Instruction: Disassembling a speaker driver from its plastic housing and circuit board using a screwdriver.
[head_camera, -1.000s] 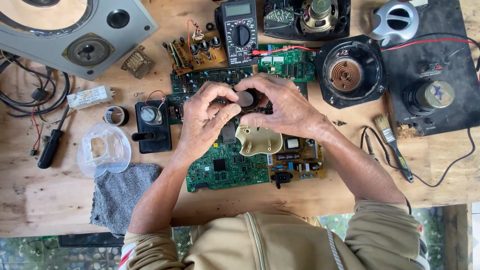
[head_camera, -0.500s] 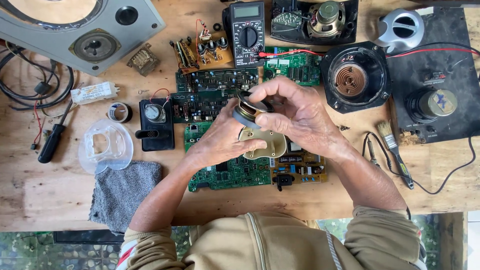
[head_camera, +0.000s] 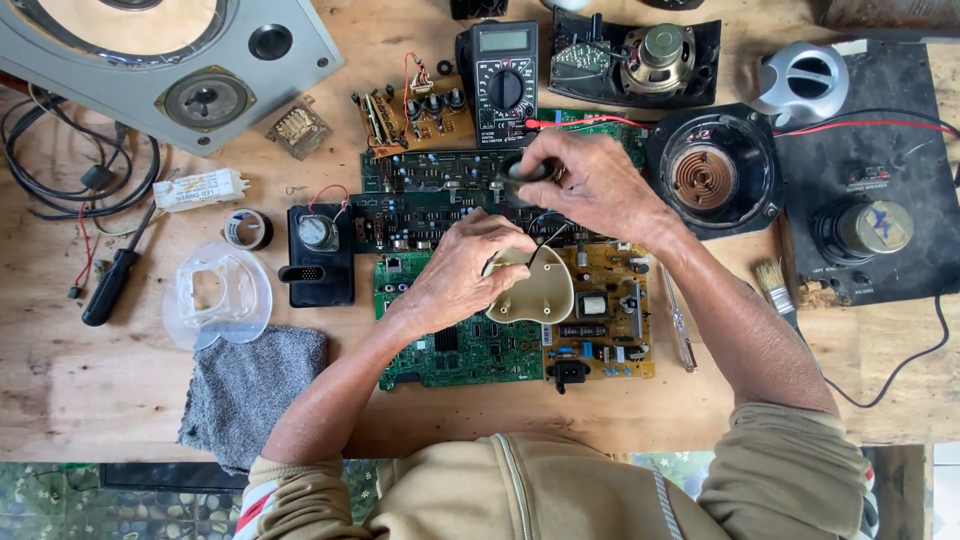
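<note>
Near the middle of the tabletop, the left hand (head_camera: 462, 275) grips a cream shell (head_camera: 535, 290) by its left side, fingers curled over its rim. Just above, the right hand (head_camera: 590, 180) pinches a small dark part (head_camera: 525, 172), perhaps a speaker; thin black wires run from it to the shell. Circuit boards (head_camera: 460, 350) lie beneath. A multimeter (head_camera: 505, 75) sits toward the far edge, a grey cloth (head_camera: 250, 385) near the front-left.

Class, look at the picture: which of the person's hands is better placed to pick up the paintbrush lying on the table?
Probably the right hand: the paintbrush lies beside the right forearm, while the left hand is holding the cream cover.
</note>
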